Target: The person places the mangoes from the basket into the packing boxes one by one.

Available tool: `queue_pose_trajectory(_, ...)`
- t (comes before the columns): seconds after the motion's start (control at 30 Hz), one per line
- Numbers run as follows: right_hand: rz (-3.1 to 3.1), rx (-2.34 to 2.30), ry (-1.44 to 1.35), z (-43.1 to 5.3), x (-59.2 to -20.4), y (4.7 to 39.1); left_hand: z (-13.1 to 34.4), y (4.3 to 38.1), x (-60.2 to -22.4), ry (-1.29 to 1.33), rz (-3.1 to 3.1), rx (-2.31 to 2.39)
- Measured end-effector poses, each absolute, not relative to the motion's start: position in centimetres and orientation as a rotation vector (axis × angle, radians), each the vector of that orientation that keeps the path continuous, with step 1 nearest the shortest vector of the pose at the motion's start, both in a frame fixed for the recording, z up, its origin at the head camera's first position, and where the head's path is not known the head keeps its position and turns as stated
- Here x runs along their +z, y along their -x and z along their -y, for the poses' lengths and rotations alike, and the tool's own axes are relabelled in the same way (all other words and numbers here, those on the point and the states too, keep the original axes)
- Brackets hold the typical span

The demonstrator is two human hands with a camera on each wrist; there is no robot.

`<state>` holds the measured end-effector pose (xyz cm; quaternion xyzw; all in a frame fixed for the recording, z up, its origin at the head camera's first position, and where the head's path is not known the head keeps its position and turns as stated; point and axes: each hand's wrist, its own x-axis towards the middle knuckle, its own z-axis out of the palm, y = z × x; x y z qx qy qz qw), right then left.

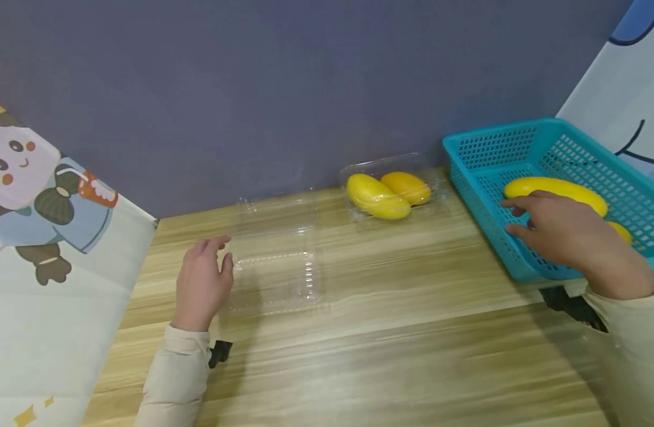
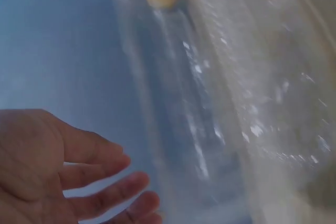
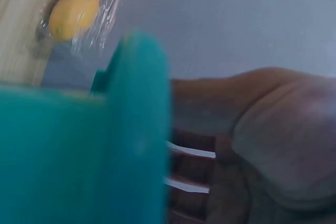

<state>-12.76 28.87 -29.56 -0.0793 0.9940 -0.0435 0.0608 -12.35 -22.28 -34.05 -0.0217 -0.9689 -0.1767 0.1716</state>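
My left hand (image 1: 203, 284), its fingers loosely bent and holding nothing, hovers at the left edge of an unfolded clear plastic clamshell box (image 1: 276, 276). In the left wrist view the fingers (image 2: 113, 192) stand apart from the clear plastic. My right hand (image 1: 577, 237) reaches over the near-left rim of a turquoise basket (image 1: 481, 222), thumb and fingers parted with nothing between them. Beneath it in the basket lies a long yellow fruit (image 1: 556, 188), and a second yellow fruit (image 1: 621, 232) is mostly hidden behind the hand.
Another clear plastic box (image 1: 439, 196) stands against the grey back wall (image 1: 284, 89), left of the basket. It holds a yellow mango-like fruit (image 1: 377, 198) and an orange-yellow one (image 1: 407, 187). A cartoon-printed panel (image 1: 92, 261) borders the wooden table (image 1: 359, 356) on the left.
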Motion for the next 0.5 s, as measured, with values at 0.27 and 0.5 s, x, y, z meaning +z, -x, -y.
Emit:
queue_pose_trajectory(0.27, -2.95, -0.12, 0.203, -28.9, -29.9, 13.1, 24.8, 13.0, -34.8, -0.13, 2.907, -0.496)
queue_pose_trajectory(0.5, -2.933, -0.099, 0.193, -29.0, -29.6, 12.9, 26.0, 13.7, -35.3, -0.111, 3.037, -0.569)
